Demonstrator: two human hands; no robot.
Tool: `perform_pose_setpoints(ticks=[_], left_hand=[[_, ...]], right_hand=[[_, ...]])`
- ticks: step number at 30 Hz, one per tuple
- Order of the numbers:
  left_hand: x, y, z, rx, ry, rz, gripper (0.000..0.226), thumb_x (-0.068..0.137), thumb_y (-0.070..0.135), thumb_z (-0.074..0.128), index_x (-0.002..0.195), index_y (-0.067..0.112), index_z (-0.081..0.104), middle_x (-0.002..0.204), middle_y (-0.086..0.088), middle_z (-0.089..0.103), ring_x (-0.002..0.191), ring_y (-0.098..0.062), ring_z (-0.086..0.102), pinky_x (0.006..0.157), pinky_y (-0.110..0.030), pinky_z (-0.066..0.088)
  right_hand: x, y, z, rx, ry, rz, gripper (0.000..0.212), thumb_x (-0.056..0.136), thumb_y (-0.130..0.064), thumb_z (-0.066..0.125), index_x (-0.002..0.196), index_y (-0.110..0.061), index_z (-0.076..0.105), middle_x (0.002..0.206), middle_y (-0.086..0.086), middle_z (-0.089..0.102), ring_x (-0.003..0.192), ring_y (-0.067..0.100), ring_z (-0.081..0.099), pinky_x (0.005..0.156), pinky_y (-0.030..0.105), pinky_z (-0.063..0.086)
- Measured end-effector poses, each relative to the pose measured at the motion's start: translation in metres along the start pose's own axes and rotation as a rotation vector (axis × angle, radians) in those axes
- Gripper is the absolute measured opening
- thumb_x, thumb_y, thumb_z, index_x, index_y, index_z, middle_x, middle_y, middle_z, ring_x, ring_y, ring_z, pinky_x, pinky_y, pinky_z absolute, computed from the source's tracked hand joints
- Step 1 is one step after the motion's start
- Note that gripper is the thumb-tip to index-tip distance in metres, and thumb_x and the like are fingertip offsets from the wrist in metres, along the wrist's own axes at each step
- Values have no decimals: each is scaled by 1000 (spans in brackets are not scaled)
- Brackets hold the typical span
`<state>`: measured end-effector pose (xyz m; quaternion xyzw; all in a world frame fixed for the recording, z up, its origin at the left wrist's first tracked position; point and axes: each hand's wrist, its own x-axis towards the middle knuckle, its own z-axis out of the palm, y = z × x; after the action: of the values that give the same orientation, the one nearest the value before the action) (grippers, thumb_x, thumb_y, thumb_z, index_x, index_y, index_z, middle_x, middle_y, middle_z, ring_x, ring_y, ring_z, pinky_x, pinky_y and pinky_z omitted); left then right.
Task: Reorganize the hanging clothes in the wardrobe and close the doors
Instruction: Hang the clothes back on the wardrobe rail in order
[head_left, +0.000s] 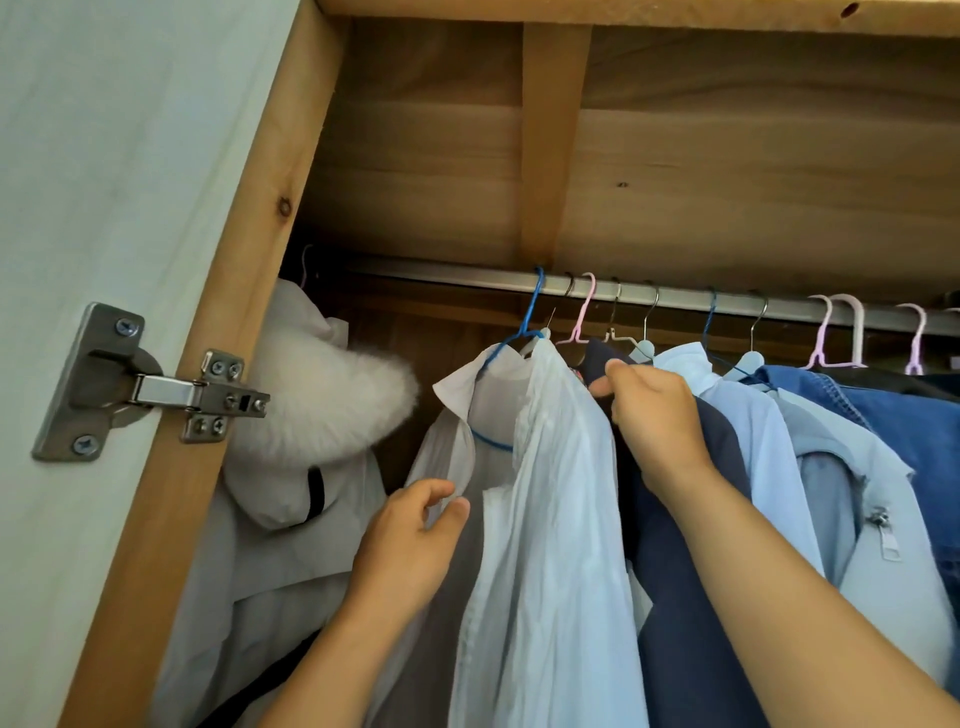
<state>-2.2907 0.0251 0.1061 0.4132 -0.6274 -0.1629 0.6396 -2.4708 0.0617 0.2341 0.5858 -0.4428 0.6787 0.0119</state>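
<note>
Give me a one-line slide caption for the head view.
Right hand grips a navy garment on the rail while the left hand pinches a white shirt.

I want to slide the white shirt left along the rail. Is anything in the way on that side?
Nothing visible hangs on the rail between the white shirt on its blue hanger and the fur-hooded coat at the far left; that stretch looks free up to the coat.
</note>
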Motion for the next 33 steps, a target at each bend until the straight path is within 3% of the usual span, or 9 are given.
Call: perform_pose_setpoints(ticks=[7,10,13,14,16,18,22,26,33], left_hand=[[-6,10,-8,5,20,24,29,92,36,54,120,27,57,127,8,55,112,-7,52,95,-27,44],[-6,13,-10,1,34,21,28,92,37,55,119,29,57,126,9,56,112,-7,52,95,-28,44],[-8,14,-13,-2,46,21,25,91,37,55,116,31,58,125,10,57,113,-7,53,94,-27,44],[-8,14,-14,2,45,22,25,91,37,55,116,31,58,124,10,57,113,-7,53,93,-26,43],[-9,14,-16,16,46,22,25,92,38,54,116,31,58,124,10,57,114,-7,52,92,-24,42],[-10,15,-18,29,51,20,26,92,38,54,117,31,57,124,11,56,114,-6,52,91,-23,41],[-10,17,-20,39,61,21,27,93,37,53,118,31,57,125,12,56,113,-6,52,90,-23,41],[-10,22,-21,30,62,28,27,93,37,53,119,31,57,125,13,56,113,-4,52,90,-22,40],[-13,34,-18,9,74,67,25,91,37,55,115,32,58,123,14,56,111,-3,52,89,-21,40]], right_hand=[[-1,-4,-2,82,-222,12,15,90,-19,60,101,-19,70,103,-5,68,97,12,60,89,33,49],[-1,-7,-3,-19,-268,103,46,86,-17,66,130,-13,52,112,4,61,94,16,57,89,36,50],[0,-10,-4,-69,-241,131,24,83,-9,69,105,0,64,106,21,64,92,32,61,81,45,54],[0,-10,-4,-33,-250,144,8,82,-8,70,90,-6,69,97,19,67,83,27,63,70,38,55],[2,-10,-5,65,-262,175,7,83,-9,70,77,-13,70,82,9,69,70,16,61,57,27,51],[5,-9,-7,195,-243,222,3,82,-9,70,85,-9,70,77,5,68,69,16,61,58,27,49],[17,-6,-9,370,-236,334,25,75,2,68,99,-3,69,91,16,70,81,27,65,75,37,55],[23,-8,-7,473,-282,339,22,77,4,66,98,-2,69,86,16,70,70,24,65,62,30,55],[8,-3,4,165,-208,42,12,82,-12,71,93,-9,68,86,15,70,77,25,66,73,36,54]])
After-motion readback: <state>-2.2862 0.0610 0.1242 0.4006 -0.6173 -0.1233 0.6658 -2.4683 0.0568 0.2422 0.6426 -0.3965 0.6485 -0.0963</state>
